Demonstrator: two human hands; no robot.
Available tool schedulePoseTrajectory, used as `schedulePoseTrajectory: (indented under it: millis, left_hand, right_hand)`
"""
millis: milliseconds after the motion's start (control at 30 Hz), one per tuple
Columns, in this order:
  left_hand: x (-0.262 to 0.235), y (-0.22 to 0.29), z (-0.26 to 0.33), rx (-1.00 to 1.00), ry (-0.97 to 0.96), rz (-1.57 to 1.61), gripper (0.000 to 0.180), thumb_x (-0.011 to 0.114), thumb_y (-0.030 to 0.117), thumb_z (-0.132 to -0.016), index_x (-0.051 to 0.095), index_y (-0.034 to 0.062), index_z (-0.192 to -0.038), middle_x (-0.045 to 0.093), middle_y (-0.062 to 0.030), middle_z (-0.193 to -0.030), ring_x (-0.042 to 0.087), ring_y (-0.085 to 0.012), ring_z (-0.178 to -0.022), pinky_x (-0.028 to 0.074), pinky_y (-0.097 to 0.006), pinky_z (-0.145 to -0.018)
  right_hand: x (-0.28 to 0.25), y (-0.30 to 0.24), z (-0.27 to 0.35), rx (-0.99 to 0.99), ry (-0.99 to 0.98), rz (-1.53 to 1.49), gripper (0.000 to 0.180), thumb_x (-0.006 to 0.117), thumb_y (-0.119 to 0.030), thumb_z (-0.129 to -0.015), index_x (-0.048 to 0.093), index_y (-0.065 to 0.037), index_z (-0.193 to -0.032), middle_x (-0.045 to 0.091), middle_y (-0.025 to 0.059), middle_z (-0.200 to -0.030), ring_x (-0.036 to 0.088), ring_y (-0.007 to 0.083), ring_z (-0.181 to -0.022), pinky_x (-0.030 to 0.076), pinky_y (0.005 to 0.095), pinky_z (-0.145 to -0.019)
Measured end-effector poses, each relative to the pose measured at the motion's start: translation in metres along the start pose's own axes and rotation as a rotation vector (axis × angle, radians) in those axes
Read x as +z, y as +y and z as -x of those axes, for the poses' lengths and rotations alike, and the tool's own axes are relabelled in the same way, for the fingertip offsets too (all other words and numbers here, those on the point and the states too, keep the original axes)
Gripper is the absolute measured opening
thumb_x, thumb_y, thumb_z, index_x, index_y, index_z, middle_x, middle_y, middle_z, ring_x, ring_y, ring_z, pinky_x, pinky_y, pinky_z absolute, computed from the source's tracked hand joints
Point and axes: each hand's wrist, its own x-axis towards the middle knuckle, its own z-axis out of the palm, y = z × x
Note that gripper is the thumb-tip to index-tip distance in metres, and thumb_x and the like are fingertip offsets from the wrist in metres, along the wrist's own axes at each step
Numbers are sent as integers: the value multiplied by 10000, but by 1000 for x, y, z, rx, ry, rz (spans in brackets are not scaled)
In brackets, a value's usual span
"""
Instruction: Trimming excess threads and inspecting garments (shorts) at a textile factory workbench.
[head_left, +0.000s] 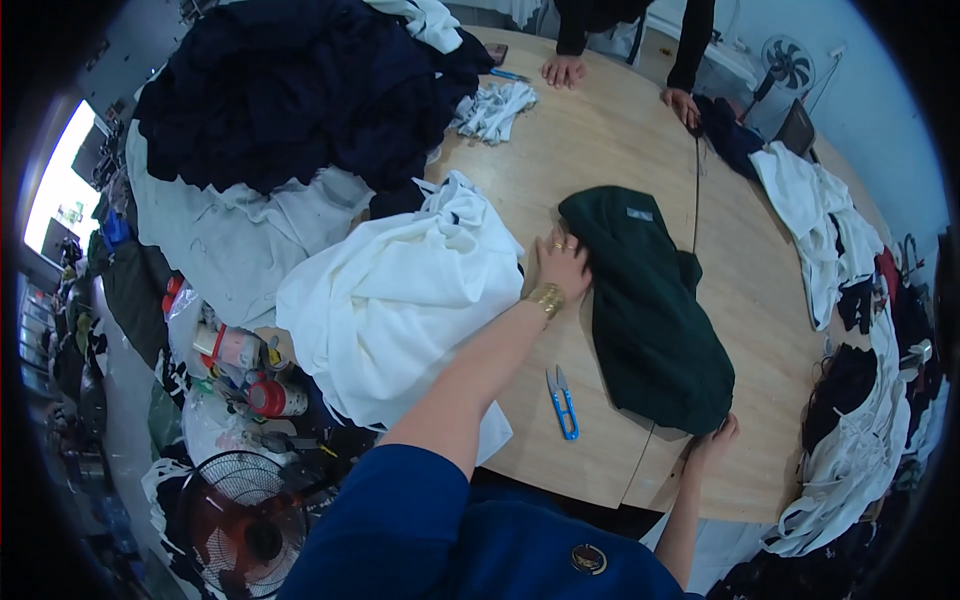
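A dark green garment (650, 310), folded into a long bundle with a small pale label near its far end, lies on the wooden table. My left hand (566, 268), with rings and gold bracelets, rests at its left edge, fingers stretched out and touching the cloth. At the near right corner, my right hand (712, 442) has its fingers closed around the cloth's edge, partly hidden by it. Blue thread snips (564, 405) lie on the table between my arms. A heaped white garment (410, 290) sits left of my left hand, partly behind that forearm.
A large navy fabric pile (300, 95) fills the far left, with white scraps (496, 110) beside it. Another person's hands (564, 71) rest on the far table edge. White garments (815, 220) line the right rim. A fan (245, 525) stands at lower left.
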Motion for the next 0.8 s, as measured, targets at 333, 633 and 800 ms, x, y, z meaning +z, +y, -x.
schedulePoseTrajectory:
  millis: [333, 633, 800]
  left_hand:
    - [-137, -139, -121, -55, -70, -69, 275, 470, 236, -847, 655, 34, -876, 639, -181, -934, 622, -333, -857, 480, -441, -790]
    - [-84, -225, -129, -316, -364, -134, 406, 749, 321, -595, 684, 11, -850, 634, -203, -981, 631, -308, -888, 500, -380, -778]
    - [-78, -262, -145, -207, -208, 682, 112, 683, 99, -686, 661, 30, -771, 643, -57, -752, 613, -139, -668, 488, -277, -616]
  right_hand:
    - [-2, 15, 7, -30, 3, 262, 462, 526, -134, -808, 402, -13, -1236, 406, 172, -1284, 383, 351, -1184, 301, 418, -986]
    - [6, -7, 1, 2, -19, 434, 527, 551, -153, -783, 373, -43, -1266, 383, 140, -1325, 365, 328, -1213, 264, 425, -1003]
    - [8, -14, -2, 9, -38, 457, 559, 568, -127, -762, 362, -45, -1276, 379, 133, -1330, 357, 327, -1217, 265, 416, -1004]
